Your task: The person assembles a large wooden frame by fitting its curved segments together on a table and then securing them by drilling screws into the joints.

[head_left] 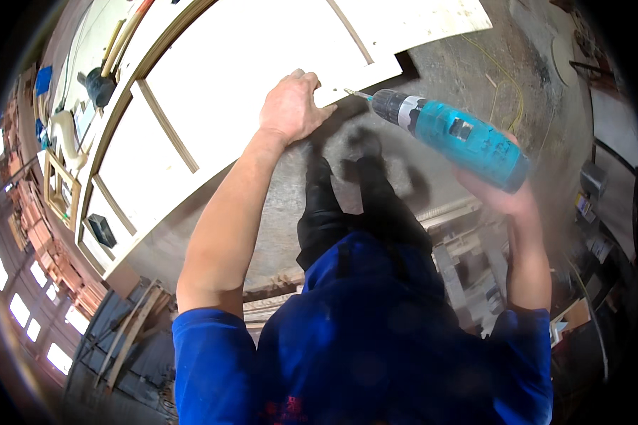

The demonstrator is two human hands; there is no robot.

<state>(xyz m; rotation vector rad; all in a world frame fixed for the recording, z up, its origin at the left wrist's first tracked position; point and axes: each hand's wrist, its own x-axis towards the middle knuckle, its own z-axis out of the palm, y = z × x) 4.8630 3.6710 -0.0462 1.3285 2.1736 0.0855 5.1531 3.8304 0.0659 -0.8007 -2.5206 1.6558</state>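
Note:
My right hand is closed round the grip of a teal and black cordless drill. The drill is tilted, its thin bit pointing left at the near edge of a large pale panel. The tip appears close to a small dark hole in the panel's edge strip; I cannot tell whether it touches. My left hand rests on the panel at that edge, left of the bit. Its thumb is spread away from the bent fingers, and the fingertips are partly hidden.
Brown strips divide the panel. On its left part lies a small dark block. Beyond its curved edge are a black mallet and a small wooden frame. Timber is stacked at far left. A yellow cord lies on the floor.

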